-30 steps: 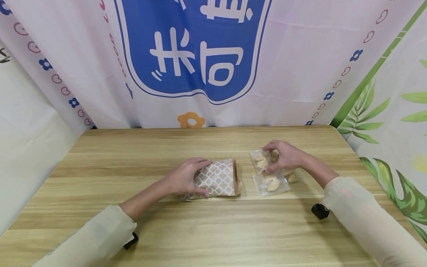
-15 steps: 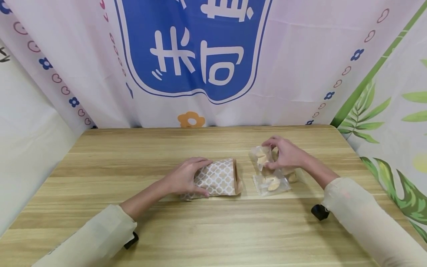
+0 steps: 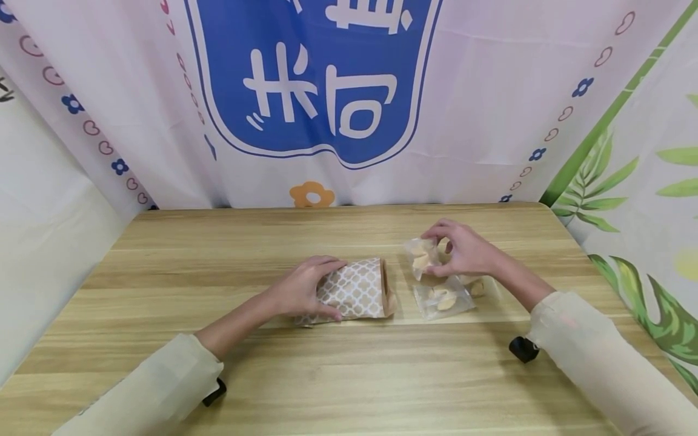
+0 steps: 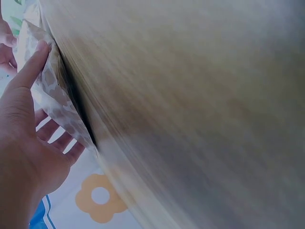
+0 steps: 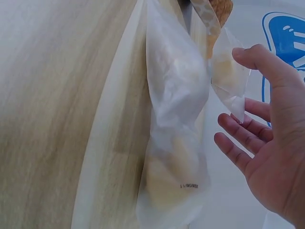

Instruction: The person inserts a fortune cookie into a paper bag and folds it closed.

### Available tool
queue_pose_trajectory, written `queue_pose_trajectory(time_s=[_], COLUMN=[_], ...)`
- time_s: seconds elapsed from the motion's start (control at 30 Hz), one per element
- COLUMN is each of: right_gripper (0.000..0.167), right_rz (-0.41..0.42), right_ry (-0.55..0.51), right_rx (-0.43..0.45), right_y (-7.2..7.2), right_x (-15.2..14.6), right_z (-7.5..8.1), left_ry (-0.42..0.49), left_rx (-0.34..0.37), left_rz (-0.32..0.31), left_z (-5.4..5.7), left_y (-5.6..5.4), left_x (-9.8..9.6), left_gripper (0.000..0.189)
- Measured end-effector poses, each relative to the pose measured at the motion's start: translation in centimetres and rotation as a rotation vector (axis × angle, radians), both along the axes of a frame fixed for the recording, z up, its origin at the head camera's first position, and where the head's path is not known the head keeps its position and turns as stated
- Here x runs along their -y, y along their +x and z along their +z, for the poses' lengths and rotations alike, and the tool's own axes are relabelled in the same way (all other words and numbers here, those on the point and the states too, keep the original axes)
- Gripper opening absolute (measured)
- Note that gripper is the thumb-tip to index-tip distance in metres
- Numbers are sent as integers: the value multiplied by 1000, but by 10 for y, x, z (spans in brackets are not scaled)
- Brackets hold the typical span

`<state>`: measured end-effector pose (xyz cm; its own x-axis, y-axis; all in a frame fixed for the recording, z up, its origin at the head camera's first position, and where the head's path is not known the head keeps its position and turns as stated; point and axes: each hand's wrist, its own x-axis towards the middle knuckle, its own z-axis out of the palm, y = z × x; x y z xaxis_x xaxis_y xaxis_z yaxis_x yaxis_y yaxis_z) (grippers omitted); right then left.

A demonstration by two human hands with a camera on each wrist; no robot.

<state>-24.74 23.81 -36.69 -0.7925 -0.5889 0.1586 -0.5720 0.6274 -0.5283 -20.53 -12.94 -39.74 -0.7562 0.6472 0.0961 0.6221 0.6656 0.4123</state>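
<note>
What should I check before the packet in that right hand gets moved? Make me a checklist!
1. Packet pinched by the right hand: ok.
2. Paper bag held by the left hand: ok.
3. Bag's open end facing the packets: ok.
4. Open end wide enough: cannot tell; it looks narrow.
5. All packets in hand: not ok; another packet lies on the table.

The bag (image 3: 354, 289) looks like matt paper. The wrappers (image 3: 443, 298) are of thin, glossy, see-through plastic. The table (image 3: 349, 375) shows smooth wood grain, and the curtain (image 3: 491, 91) seems creased cloth.
</note>
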Motion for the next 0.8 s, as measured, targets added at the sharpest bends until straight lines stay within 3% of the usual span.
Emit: queue_pose_trajectory(time_s=[0.43, 0.8], right_gripper=[63, 59], right_rz=[80, 143], right_ry=[-57, -72], right_rx=[-37, -9], right_y=[11, 22], right_x=[10, 24], right_z=[3, 4], left_ry=[6, 19], left_rx=[5, 16], left_rz=[2, -15], left_z=[-1, 0], left_y=[0, 1], left_x=[1, 1], left_gripper=[107, 106])
